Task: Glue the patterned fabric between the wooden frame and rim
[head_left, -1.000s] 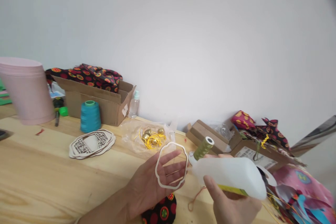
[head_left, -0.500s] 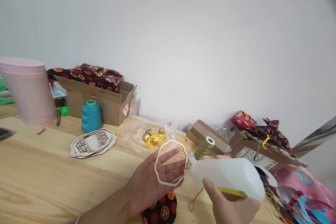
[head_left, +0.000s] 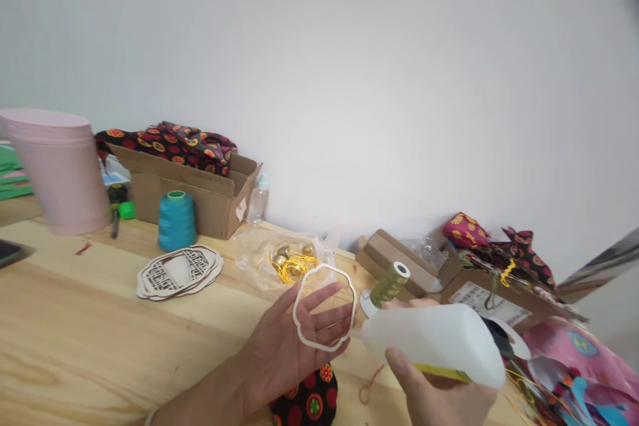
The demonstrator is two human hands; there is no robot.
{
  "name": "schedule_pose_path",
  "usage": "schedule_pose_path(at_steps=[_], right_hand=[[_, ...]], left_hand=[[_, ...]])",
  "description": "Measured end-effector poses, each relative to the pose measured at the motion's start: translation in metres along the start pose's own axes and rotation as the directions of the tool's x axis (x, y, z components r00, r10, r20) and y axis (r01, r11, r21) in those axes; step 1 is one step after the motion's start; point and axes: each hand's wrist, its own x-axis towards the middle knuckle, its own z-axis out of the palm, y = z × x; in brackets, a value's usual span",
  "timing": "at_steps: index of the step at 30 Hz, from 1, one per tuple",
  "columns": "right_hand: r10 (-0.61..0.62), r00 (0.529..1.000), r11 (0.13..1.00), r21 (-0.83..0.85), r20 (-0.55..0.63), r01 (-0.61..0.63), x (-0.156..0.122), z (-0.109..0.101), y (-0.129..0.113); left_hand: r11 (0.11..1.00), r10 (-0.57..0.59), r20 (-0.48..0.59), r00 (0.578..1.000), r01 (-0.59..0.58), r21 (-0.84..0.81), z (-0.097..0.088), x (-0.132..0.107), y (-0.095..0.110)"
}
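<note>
My left hand [head_left: 284,353] is raised with its fingers spread, holding a thin scalloped wooden frame [head_left: 323,265] against the fingers. My right hand [head_left: 439,399] grips a white plastic squeeze bottle [head_left: 432,343] with a yellow-green label strip. The bottle lies on its side, its narrow tip near the frame's right edge. I cannot tell whether they touch. Behind the bottle stands a spool of olive-gold thread [head_left: 389,285].
On the pine table [head_left: 100,346] lie stacked fretwork wooden pieces [head_left: 178,273] and a plastic bag [head_left: 292,263] of gold bells with yellow cord. Beyond are a teal thread cone [head_left: 176,221], a cardboard box [head_left: 184,203] and a pink bucket [head_left: 60,173]. Patterned fabric [head_left: 307,399] sits below my left hand.
The whole view has drifted slightly, shifting the table items right. The frame has risen a little in my left hand. Both hands keep hold of the same things.
</note>
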Motion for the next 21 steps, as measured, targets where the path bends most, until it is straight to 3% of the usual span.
schedule_pose_path(at_steps=[7, 11, 21], right_hand=[[-0.068, 0.995, 0.997, 0.047, 0.078, 0.064, 0.007, -0.002, 0.007], [-0.027, 0.998, 0.999, 0.023, 0.051, 0.025, 0.005, -0.003, 0.005], [0.027, 0.994, 0.997, 0.068, 0.110, -0.035, -0.004, -0.001, 0.004]], left_hand=[[1.000, -0.011, 0.017, 1.000, 0.011, -0.010, -0.003, -0.001, -0.002], [1.000, -0.009, 0.009, 1.000, 0.009, -0.015, -0.002, 0.000, -0.002], [1.000, 0.015, 0.017, 1.000, -0.016, 0.005, -0.004, -0.001, -0.002]])
